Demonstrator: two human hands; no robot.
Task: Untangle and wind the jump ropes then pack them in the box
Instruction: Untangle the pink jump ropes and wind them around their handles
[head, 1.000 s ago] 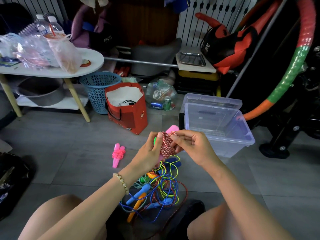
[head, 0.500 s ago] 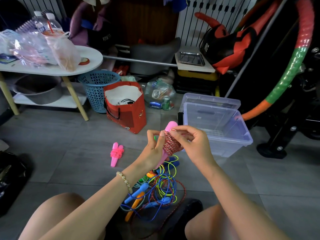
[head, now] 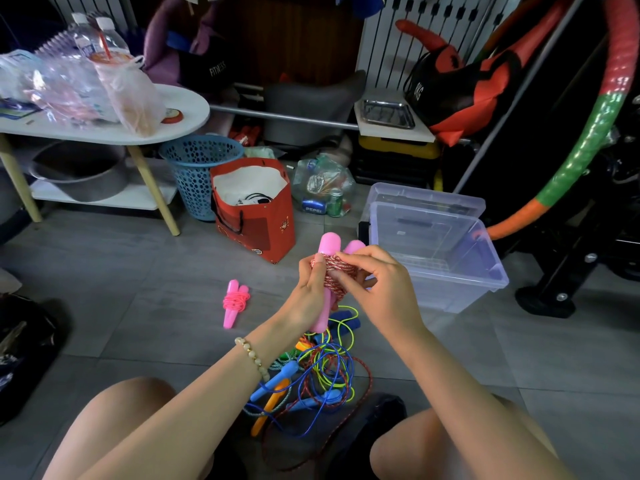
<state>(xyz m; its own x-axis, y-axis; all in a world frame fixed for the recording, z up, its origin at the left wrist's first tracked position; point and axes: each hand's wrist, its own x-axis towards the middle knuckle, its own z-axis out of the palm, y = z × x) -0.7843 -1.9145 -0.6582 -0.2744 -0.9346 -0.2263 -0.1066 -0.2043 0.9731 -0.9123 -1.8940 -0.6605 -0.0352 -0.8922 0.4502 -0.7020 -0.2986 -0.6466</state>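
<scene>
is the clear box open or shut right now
Open: the lid is off the rim and stands propped behind the box, so the top is uncovered.

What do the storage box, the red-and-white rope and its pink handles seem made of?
Storage box: clear, glossy hard plastic, by the look; the floor shows through its walls.
Red-and-white rope: probably braided fibre cord, matte, with a speckled weave.
Pink handles: likely smooth moulded plastic, softly shiny on the rounded ends.
</scene>
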